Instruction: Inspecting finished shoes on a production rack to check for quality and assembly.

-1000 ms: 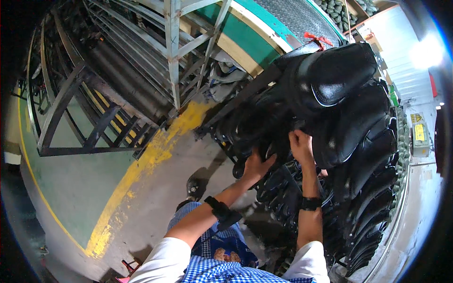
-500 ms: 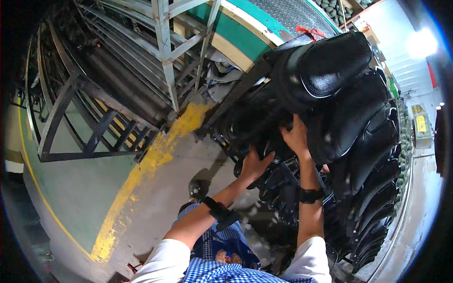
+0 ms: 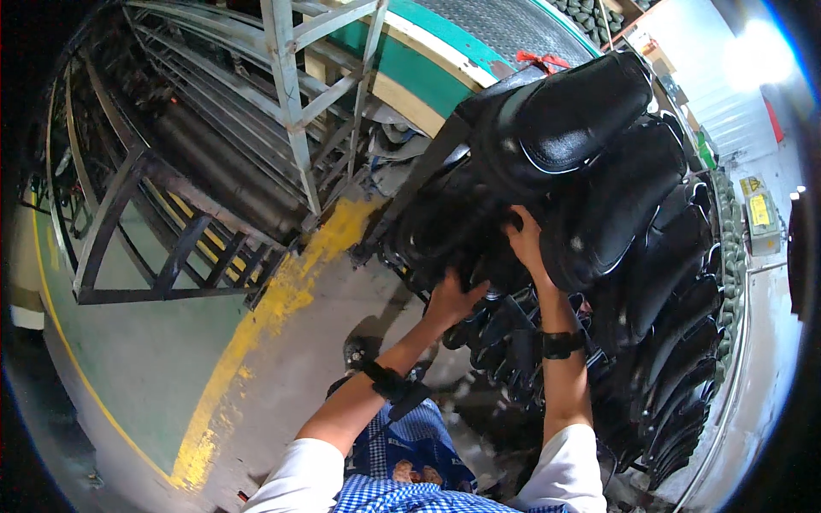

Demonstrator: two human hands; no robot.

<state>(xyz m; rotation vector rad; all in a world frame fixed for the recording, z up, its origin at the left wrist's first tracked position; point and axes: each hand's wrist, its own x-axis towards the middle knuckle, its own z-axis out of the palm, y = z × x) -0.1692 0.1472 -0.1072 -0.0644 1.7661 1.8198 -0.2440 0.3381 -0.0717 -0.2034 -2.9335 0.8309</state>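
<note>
Black leather boots point(image 3: 560, 120) with glossy rounded toes hang in stacked rows on a rack in front of me. Between my hands is a dark boot point(image 3: 494, 263) in the shaded gap under the upper row. My left hand point(image 3: 453, 301) is at its lower left side, thumb spread and fingertips partly hidden against the black leather. On its right side my right hand point(image 3: 525, 244) curls in, thumb toward the left, the other fingers partly behind the leather. The boot's far side and what supports it are hidden. Both wrists wear black straps.
Left stands a metal frame rack point(image 3: 295, 128) with a lower dark frame point(image 3: 180, 248) jutting toward me. Behind is a green-edged conveyor point(image 3: 428, 51). A yellow line point(image 3: 248, 350) crosses the floor. More boots point(image 3: 676, 376) run down the right, near a wall-mounted box point(image 3: 759, 218).
The whole view has shifted slightly, so the boots and both hands appear a little farther left. The hands keep nearly the same place on the boot.
</note>
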